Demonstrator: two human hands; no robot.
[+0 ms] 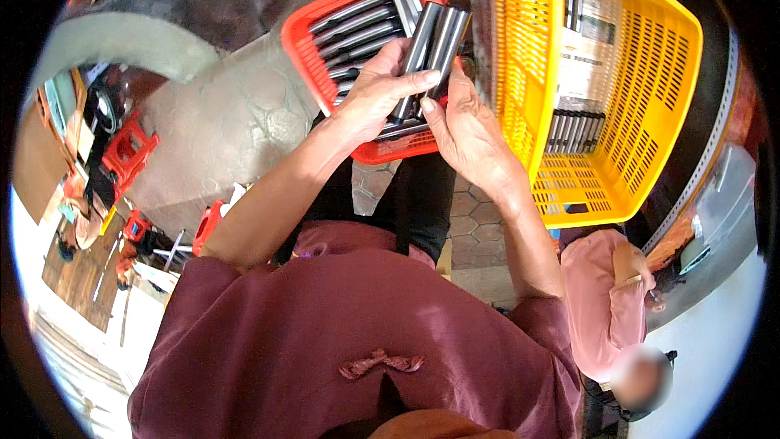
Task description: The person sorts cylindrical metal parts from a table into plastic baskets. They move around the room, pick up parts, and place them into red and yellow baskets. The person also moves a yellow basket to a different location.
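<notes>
Several shiny dark metal tubes (pixel 435 39) lie side by side in a bundle between my two hands, tilted up and to the right. My left hand (pixel 375 96) is closed round the left side of the bundle, its thumb laid across the tubes. On the lower right side, my right hand (pixel 473 132) presses the bundle with thumb and fingers. Directly beneath is a red plastic basket (pixel 297 42), where more dark metal tubes (pixel 351 23) lie in a row. My hands and the bundle hide part of its right side.
Right of the red basket stands a large yellow slotted basket (pixel 642 200), holding a group of metal tubes (pixel 575 132) and printed paper (pixel 587 61). A person in a pink shirt (pixel 603 301) is at lower right. Red plastic stools (pixel 130 146) stand at left.
</notes>
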